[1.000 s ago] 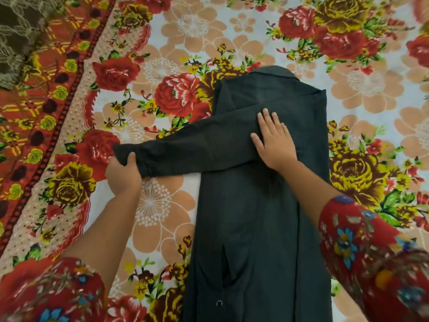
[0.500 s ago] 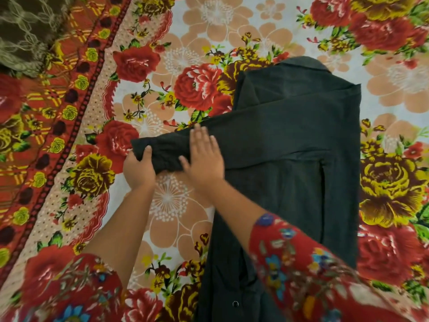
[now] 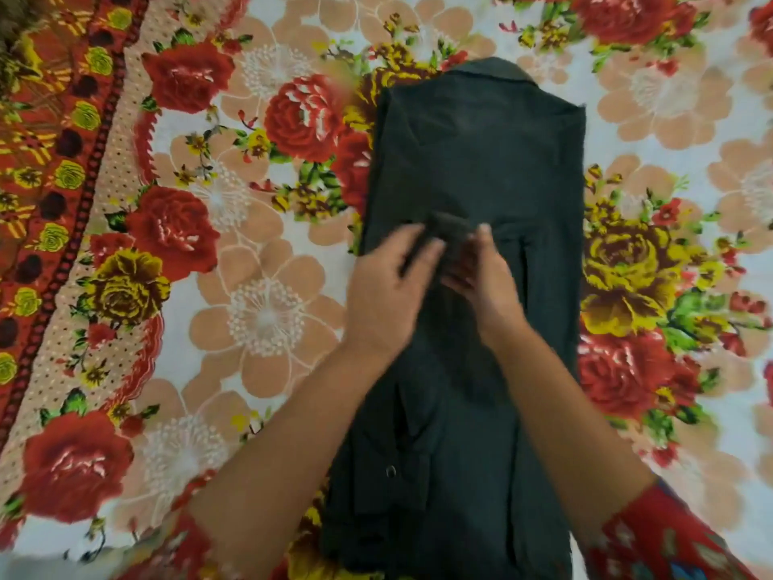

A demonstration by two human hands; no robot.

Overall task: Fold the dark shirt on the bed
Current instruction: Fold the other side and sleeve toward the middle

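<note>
Directly beneath the left hand (image 3: 391,290) and right hand (image 3: 487,286) lay the dark shirt (image 3: 481,161), folded to a narrow strip; both hands pinched its blurred sleeve cuff (image 3: 451,231).

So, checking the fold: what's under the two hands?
The sleeve cuff, which the left hand and right hand both hold, over the dark shirt. The shirt hides the floral bedsheet directly beneath it.

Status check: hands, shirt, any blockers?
Left hand, right hand both pinch the sleeve cuff, blurred. Dark shirt flat on floral bedsheet, folded to a narrow strip, cuff over its middle. No blockers seen.
</note>
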